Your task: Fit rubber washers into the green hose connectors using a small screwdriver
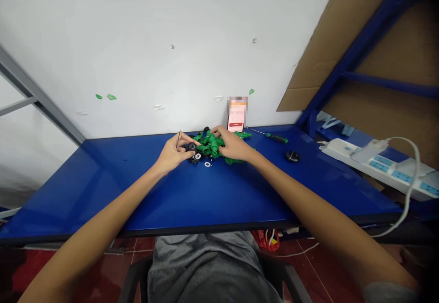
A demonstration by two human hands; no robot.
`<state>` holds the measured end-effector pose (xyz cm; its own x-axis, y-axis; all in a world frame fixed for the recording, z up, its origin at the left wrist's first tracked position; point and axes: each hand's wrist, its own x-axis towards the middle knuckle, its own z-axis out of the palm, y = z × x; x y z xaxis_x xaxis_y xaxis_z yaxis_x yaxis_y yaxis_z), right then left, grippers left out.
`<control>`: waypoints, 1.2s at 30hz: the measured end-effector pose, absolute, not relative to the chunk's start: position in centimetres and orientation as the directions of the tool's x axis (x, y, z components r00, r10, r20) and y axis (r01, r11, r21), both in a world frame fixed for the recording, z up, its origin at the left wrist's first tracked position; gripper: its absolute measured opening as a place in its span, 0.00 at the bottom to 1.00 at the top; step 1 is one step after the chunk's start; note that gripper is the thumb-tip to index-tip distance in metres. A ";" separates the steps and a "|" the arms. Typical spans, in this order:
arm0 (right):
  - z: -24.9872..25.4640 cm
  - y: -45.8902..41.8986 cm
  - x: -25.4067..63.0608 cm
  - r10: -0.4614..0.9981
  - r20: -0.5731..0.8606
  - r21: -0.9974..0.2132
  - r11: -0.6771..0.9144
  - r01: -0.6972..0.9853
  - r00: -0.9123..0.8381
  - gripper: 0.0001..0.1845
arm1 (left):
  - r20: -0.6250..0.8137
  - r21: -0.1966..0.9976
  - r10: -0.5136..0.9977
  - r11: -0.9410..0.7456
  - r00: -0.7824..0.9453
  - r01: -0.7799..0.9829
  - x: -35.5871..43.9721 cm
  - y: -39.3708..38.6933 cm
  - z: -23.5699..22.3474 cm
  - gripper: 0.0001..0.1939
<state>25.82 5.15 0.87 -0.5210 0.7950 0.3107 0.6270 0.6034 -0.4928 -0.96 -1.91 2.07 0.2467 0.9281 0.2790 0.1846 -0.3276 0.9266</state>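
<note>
My left hand point(173, 153) pinches a small black round part with a hole in its middle point(192, 147) between thumb and fingers. A thin dark rod point(179, 137) sticks up between the fingers of that hand. To its right lies a pile of green plastic pipe-like fittings point(206, 149). Over the pile, my right hand point(233, 143) curls its thumb and fingers around a green plastic fitting point(215, 145). A white ring-shaped part point(207, 164) lies on the table in front of the pile. Small black and white pieces sit below my left fingers, partly hidden.
The blue table point(206, 197) meets a white wall. A phone point(236, 115) leans upright behind the pile. To the right lie a green-and-black-handled screwdriver point(277, 138) and a black round object point(292, 156). A white power strip point(377, 161) with a cable is at the right edge.
</note>
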 end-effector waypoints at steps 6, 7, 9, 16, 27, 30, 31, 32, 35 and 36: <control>1.3 5.4 26.2 0.865 0.231 -0.656 0.476 0.585 -0.445 0.31 | 0.323 0.838 0.934 -0.357 0.152 0.412 -1.1 -2.1 2.2 0.17; 1.3 5.4 26.2 0.864 0.238 -0.656 0.479 0.583 -0.443 0.30 | 0.339 0.820 0.929 -0.370 0.150 0.436 -1.0 -2.3 2.3 0.16; 1.3 5.4 26.2 0.853 0.257 -0.636 0.503 0.585 -0.454 0.29 | 0.382 0.787 0.912 -0.407 0.153 0.464 -0.7 -2.7 2.4 0.14; 1.0 5.6 25.8 0.757 0.426 -0.664 0.634 0.397 -0.495 0.30 | 0.495 0.575 0.841 -0.505 0.219 0.643 -0.9 -2.6 2.6 0.08; 3.5 0.4 22.2 0.802 0.222 -0.910 -0.034 -0.414 -0.554 0.25 | 0.066 0.214 0.988 -0.148 0.137 0.966 -5.8 0.6 2.8 0.25; 3.2 -0.1 21.4 0.803 0.202 -0.914 -0.051 -0.403 -0.561 0.21 | 0.137 0.246 0.982 -0.161 0.130 0.956 -6.0 0.5 3.1 0.27; 3.0 -0.1 21.2 0.808 0.196 -0.916 -0.051 -0.397 -0.556 0.21 | 0.184 0.290 0.974 -0.183 0.133 0.939 -5.8 0.3 3.4 0.26; 2.8 -0.1 21.1 0.812 0.189 -0.918 -0.053 -0.393 -0.552 0.21 | 0.229 0.351 0.963 -0.218 0.142 0.911 -5.6 0.1 3.7 0.23; 2.2 0.1 21.0 0.795 0.184 -0.916 -0.074 -0.393 -0.578 0.23 | 0.328 0.556 0.907 -0.411 0.264 0.722 -4.7 -0.8 4.5 0.18; 2.1 0.2 21.1 0.784 0.185 -0.914 -0.084 -0.396 -0.593 0.23 | 0.363 0.589 0.882 -0.466 0.300 0.660 -4.3 -1.2 4.7 0.18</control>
